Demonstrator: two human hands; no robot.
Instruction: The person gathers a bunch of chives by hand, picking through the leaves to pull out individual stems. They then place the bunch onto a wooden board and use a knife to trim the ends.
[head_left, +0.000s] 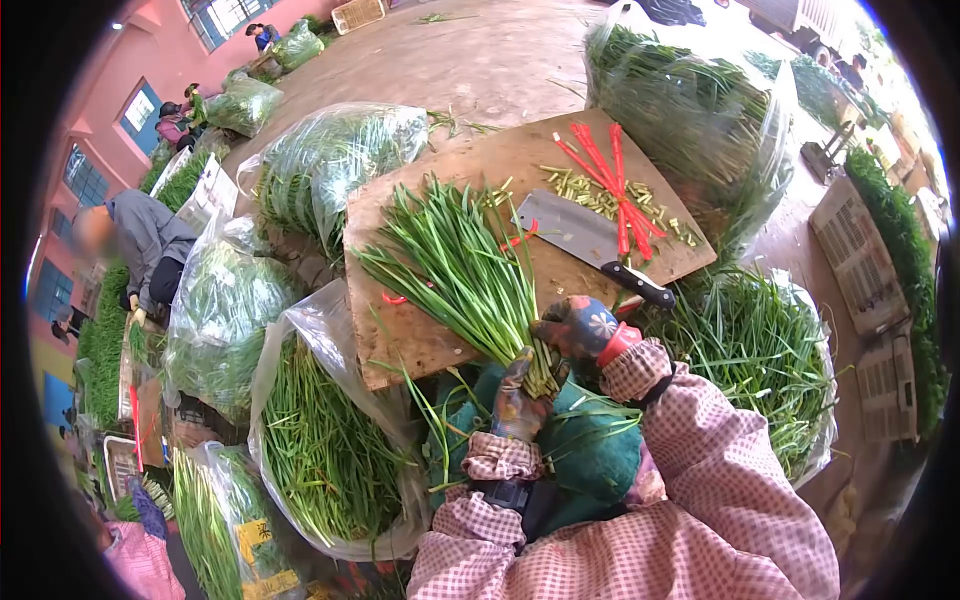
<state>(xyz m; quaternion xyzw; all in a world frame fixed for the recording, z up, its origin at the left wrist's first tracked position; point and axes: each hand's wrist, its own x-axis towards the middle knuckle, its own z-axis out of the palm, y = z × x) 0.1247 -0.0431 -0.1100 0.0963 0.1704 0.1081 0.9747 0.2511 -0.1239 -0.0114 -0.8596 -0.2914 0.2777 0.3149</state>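
Both my gloved hands are at the stalk end of a bunch of long green leafy stems, which lies slanting across a wooden board. My left hand is wrapped round the lower stalks. On the right side of the same stalks, my right hand has its fingers closed against them. Beyond the hands, a cleaver rests on the board, its black handle over the right edge. Red ties lie crossed over the cut stalk ends. A loose red strip is beside the bunch.
Open bags of greens stand left and right of my lap. More filled bags flank the board. A person in grey bends at the left; another in pink is lower left. Crates stand right.
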